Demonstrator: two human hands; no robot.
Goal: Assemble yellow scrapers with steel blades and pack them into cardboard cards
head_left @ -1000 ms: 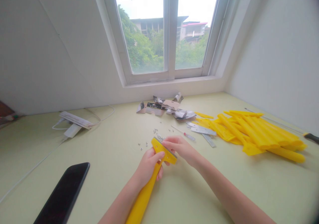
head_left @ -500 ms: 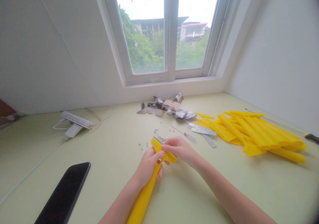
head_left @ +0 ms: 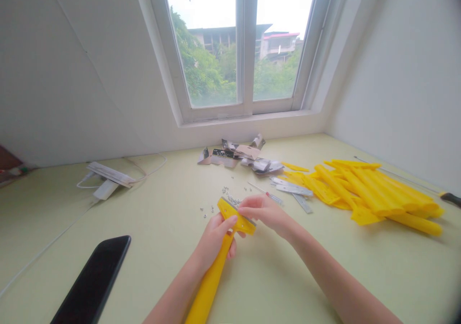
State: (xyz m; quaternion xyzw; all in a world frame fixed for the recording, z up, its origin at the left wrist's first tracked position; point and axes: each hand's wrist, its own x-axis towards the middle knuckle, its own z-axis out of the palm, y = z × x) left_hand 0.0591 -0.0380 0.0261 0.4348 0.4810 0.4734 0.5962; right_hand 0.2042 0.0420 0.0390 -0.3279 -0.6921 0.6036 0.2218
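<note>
Left hand (head_left: 213,238) closed around a yellow scraper (head_left: 212,278); right hand (head_left: 265,213), half curled, touches its far edge, grip unclear. Fasteners (head_left: 235,201) lie on the desk (head_left: 284,276) just beyond both hands.

A screwdriver (head_left: 275,199) and table (head_left: 162,237) beneath a window (head_left: 246,55) suggest a workroom.

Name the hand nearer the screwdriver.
Right. The right hand is just in front of the screwdriver, partly covering it in view; the left hand is farther off to its left, gripping the yellow scraper.

Bare tabletop (head_left: 158,223) separates left hand (head_left: 213,240) and phone (head_left: 93,278); yellow handles (head_left: 385,189) block the right.
</note>
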